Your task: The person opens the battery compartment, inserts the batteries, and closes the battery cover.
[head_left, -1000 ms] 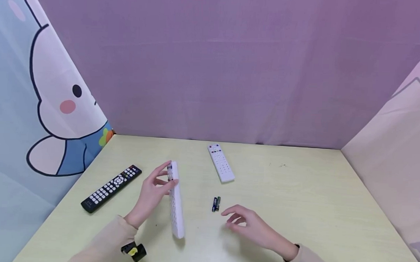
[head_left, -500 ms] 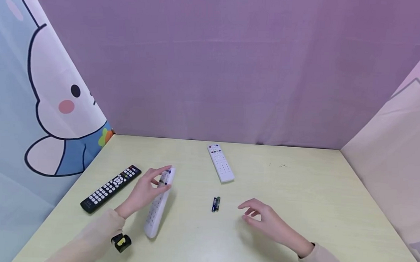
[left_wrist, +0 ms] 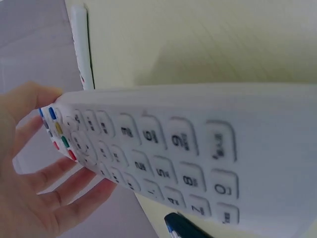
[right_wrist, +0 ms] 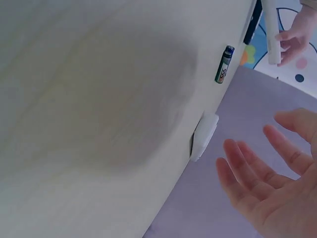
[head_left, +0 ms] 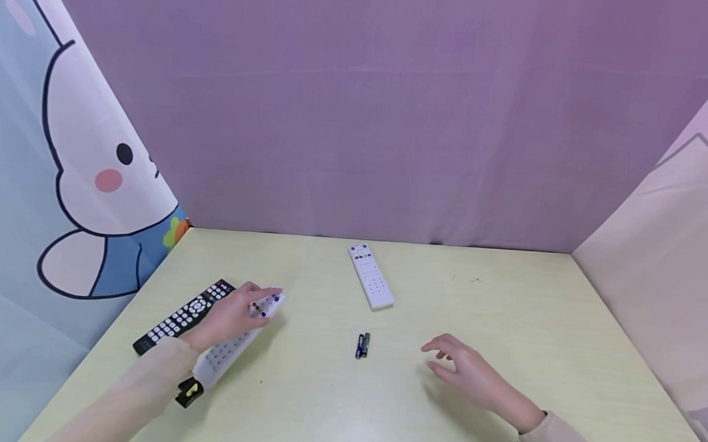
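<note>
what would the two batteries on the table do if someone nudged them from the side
The batteries would probably roll, being slim cylinders lying on their sides on a flat-looking table. One may well bump the other, as they lie side by side. They should stay stiff, judging by their straight, hard-looking casings.

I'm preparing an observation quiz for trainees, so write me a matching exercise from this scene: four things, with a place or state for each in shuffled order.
Column one:
1. Left hand
2. Black remote
3. Batteries
4. Right hand

Column two:
A. Side by side on the table
B. Raised, holding nothing
C. Gripping a white remote
D. Partly hidden behind an arm in the head view

Right pairs: 1-C, 2-D, 3-A, 4-B
</note>
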{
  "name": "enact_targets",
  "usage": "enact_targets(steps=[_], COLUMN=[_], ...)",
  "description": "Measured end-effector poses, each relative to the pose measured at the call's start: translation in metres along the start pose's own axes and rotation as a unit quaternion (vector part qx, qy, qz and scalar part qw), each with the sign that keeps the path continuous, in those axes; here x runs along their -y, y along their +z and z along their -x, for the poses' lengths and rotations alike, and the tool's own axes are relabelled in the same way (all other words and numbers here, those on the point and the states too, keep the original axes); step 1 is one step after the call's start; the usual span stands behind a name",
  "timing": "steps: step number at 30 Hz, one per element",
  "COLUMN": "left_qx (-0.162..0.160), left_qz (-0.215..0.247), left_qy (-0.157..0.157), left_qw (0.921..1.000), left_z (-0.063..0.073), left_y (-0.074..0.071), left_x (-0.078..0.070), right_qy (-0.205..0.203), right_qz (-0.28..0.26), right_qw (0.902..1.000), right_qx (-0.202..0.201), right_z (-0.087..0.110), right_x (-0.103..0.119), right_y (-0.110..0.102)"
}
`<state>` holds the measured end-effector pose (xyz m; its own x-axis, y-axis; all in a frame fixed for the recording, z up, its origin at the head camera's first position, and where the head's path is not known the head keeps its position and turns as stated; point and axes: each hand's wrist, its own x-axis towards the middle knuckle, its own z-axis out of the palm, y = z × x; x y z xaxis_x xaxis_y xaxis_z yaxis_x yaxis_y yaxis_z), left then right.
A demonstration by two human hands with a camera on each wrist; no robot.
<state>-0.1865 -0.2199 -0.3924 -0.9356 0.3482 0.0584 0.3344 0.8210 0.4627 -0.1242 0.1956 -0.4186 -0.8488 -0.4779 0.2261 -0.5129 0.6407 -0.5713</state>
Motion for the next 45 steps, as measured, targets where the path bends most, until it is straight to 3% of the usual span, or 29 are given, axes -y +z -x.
enact_targets(steps=[7, 13, 24, 29, 35, 45], left_qx=[0.033, 0.032, 0.048, 0.069, 0.077, 0.095], left_qz=[-0.036, -0.067, -0.082, -0.087, -0.105, -0.122], left_qy=[-0.004, 0.015, 0.018, 0.013, 0.025, 0.017], left_qw=[0.9988, 0.9971, 0.9953, 0.9937, 0.9911, 0.9877], left_z=[-0.003, -0.001, -0.001, -0.003, -0.005, -0.009], left_y=[-0.004, -0.004, -0.001, -0.002, 0.001, 0.006], left_x=[0.010, 0.017, 0.030, 0.033, 0.034, 0.036], right_qy=[0.005, 0.019, 0.017, 0.019, 0.017, 0.018], right_qz=[0.007, 0.012, 0.016, 0.016, 0.020, 0.024], right_qw=[1.0000, 0.9997, 0.9997, 0.9997, 0.9996, 0.9994], right_qx=[0.000, 0.000, 0.006, 0.008, 0.014, 0.019], right_z=[0.001, 0.002, 0.003, 0.003, 0.003, 0.002], right_x=[-0.008, -0.011, -0.010, -0.008, -0.009, -0.009], right_y=[-0.003, -0.005, -0.009, -0.010, -0.009, -0.010])
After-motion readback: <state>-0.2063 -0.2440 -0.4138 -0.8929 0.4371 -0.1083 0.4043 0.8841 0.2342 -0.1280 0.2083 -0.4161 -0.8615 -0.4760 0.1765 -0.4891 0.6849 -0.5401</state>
